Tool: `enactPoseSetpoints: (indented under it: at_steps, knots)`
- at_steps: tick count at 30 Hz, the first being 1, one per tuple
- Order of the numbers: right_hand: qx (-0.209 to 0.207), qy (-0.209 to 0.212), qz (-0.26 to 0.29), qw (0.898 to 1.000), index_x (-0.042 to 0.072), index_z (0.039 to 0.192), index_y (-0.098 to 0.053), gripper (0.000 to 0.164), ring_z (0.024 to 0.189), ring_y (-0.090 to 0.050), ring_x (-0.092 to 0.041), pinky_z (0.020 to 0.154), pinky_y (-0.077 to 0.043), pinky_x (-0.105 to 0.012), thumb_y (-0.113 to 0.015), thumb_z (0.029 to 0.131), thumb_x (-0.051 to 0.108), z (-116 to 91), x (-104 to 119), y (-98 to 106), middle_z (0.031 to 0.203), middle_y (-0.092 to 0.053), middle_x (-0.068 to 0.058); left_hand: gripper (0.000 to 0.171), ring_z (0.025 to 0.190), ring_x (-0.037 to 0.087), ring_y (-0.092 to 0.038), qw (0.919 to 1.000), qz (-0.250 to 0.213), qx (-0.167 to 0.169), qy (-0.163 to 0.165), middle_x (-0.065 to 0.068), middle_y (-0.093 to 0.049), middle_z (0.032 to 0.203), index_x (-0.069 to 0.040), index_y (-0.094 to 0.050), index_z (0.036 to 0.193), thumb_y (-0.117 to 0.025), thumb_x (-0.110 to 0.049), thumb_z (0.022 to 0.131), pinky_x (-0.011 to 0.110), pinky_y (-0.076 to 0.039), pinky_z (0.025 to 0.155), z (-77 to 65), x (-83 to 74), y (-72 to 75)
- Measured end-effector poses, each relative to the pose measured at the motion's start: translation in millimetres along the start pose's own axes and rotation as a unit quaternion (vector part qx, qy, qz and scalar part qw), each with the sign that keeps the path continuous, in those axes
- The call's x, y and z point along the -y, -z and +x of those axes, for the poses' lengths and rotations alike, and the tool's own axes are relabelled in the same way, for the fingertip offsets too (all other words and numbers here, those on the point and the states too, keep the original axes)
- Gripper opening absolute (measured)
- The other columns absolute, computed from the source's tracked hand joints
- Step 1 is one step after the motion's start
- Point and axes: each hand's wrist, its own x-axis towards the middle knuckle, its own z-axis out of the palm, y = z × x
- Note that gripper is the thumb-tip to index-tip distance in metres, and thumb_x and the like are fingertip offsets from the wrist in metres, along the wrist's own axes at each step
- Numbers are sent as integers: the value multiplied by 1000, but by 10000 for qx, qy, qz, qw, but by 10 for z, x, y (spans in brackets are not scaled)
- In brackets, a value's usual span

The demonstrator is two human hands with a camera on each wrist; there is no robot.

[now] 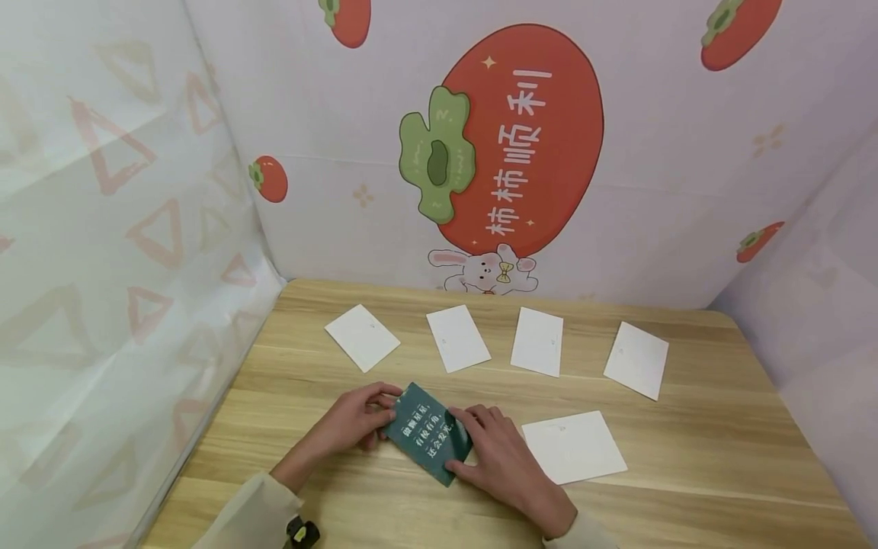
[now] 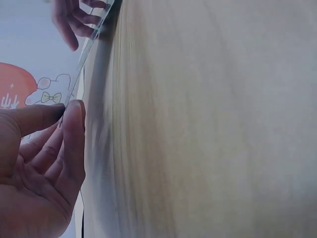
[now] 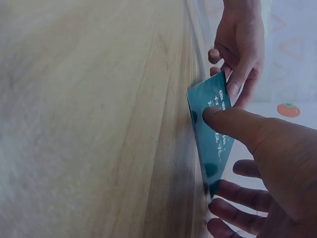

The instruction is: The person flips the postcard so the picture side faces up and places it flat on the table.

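Observation:
A dark teal postcard (image 1: 428,435) printed with white Chinese characters is held at a slant close over the table. My left hand (image 1: 357,418) pinches its left end between thumb and index finger; the left wrist view shows the card's thin edge (image 2: 81,62) between them. At the opposite end, my right hand (image 1: 499,460) holds the card, thumb near the lower edge and index finger by the upper right corner. In the right wrist view the right thumb (image 3: 230,121) lies over the printed face (image 3: 210,144), with the other fingers spread beside the card's near end.
A white card (image 1: 575,447) lies right beside my right hand. Farther back, several more white cards (image 1: 458,338) lie spaced in a row on the wooden table (image 1: 720,457). A persimmon-print cloth (image 1: 652,152) hangs behind the table, and a white curtain (image 1: 103,267) borders its left side.

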Motion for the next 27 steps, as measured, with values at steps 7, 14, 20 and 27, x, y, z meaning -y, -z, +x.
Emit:
enactPoseSetpoints:
  at_steps: [7,14,20,27]
  knots:
    - [296,-8,210,9993,18,153,-62,77,102,-52,-13,86,-47,-35,-89,88,49,6,4,-10,121,-64,1,29,62,13,-60,9951,965,-109,-157,5,-76,114,-16,-73,136,-68,-12,108,29,-54,52,217,8,-13]
    - [310,226,-85,9992,18,146,-70,72,99,-52,-13,85,-45,-36,-91,85,52,-1,24,-5,116,-64,1,26,96,11,-63,9777,2011,-262,-547,-4,-77,120,-19,-76,132,-71,-18,107,33,-54,89,374,-68,-35]
    - [292,347,-233,9987,21,143,-72,69,97,-51,-13,85,-44,-36,-91,85,53,-10,39,-16,113,-62,2,34,114,15,-67,9708,2331,-53,-558,-3,-73,129,-20,-75,136,-78,-22,102,45,-55,104,460,-130,-71]
    - [204,484,-287,9982,22,139,-75,66,98,-52,-14,86,-46,-37,-91,84,54,-15,46,-70,115,-62,3,37,120,17,-67,9596,2636,349,-922,-1,-71,133,-19,-73,139,-77,-23,103,47,-55,107,536,-141,-84]
